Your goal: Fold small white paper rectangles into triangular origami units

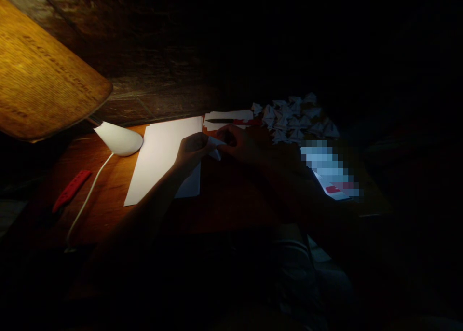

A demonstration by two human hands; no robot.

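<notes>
The scene is dark, lit from the left. My left hand [191, 150] and my right hand [240, 142] meet over a wooden table [108, 186], both pinched on a small white piece of paper [216, 145] held between them. Under my left hand lies a large white sheet [159, 159]. Just beyond my hands are cut white strips [227, 116] with a dark and red tool [235, 121] on them. A pile of several small folded white paper pieces [294, 118] sits past my right hand.
A white lamp base [121, 139] with a white cord [87, 198] stands at the left, under a newspaper-covered shade [39, 75]. A red cutter [70, 190] lies near the table's left edge. A lit phone screen [331, 174] rests at the right.
</notes>
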